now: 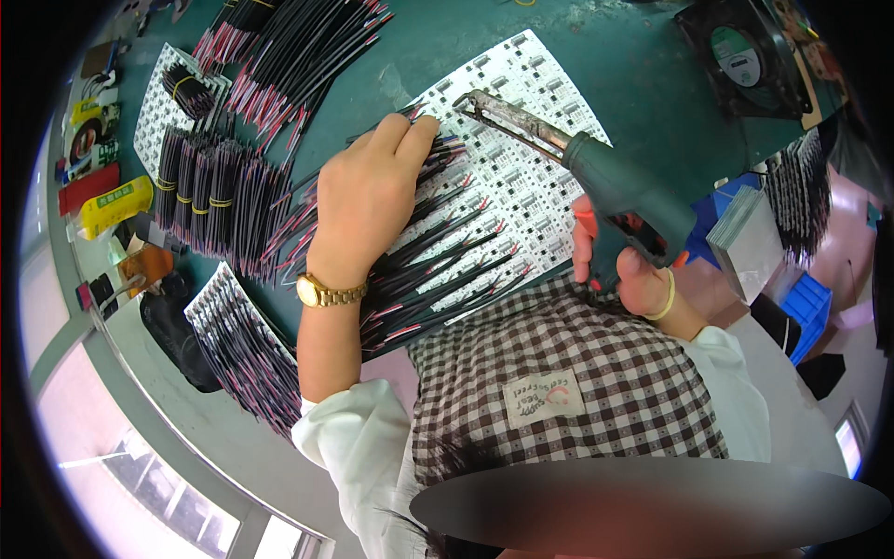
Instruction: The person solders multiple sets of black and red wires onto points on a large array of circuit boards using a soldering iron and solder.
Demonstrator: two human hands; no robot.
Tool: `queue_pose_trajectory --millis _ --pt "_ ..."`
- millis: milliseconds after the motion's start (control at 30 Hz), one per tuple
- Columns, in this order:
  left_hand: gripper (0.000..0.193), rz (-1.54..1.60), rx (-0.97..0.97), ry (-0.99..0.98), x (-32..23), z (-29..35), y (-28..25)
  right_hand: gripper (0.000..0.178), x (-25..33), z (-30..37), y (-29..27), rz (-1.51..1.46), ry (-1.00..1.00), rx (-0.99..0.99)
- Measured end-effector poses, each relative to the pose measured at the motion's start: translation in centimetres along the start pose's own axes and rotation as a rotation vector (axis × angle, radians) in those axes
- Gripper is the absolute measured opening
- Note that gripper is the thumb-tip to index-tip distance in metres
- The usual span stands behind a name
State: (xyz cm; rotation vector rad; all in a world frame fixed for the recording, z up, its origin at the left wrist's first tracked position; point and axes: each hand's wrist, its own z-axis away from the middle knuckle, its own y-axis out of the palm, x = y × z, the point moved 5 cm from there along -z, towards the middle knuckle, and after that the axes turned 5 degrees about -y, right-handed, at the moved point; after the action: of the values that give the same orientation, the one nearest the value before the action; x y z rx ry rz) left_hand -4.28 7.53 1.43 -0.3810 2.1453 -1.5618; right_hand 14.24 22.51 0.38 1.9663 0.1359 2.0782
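A white sheet of circuit boards lies tilted on the green bench, with rows of black wires across its left and near parts. My left hand rests over those wires, fingers pinched together at the board. A thin wire seems to be between the fingertips, largely covered by the hand. In my right hand is a dark green soldering gun, gripped by its handle. Its metal tip points left above the sheet, a short way from my left fingertips; whether it touches the board I cannot tell.
Bundles of black wires with red and white ends lie at the left, more loose ones at the far left. A wired board sheet stands near my left elbow. A black fan sits far right; blue bins are at the right.
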Motion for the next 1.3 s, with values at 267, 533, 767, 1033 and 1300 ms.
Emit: queue_pose_trajectory --millis 267,533,767,1033,1300 --pt "0.024 0.008 -0.043 0.157 0.5 0.2 0.1 0.073 -0.4 0.4 0.4 0.114 0.125 -0.065" --pt "0.024 -0.026 0.014 0.168 0.1 0.2 0.2 0.058 -0.3 0.4 0.3 0.165 0.181 0.057" --pt "0.026 -0.09 -0.036 0.207 -0.3 0.4 0.3 0.051 -0.5 0.9 0.5 0.207 0.082 -0.028" --pt "0.028 -0.149 -0.033 0.192 -0.5 0.7 0.5 0.067 -1.1 1.4 0.2 0.164 0.055 0.02" --pt "0.027 -0.174 -0.114 0.197 0.0 1.2 -1.6 0.065 -1.0 1.6 -0.4 -0.074 -0.071 -0.045"
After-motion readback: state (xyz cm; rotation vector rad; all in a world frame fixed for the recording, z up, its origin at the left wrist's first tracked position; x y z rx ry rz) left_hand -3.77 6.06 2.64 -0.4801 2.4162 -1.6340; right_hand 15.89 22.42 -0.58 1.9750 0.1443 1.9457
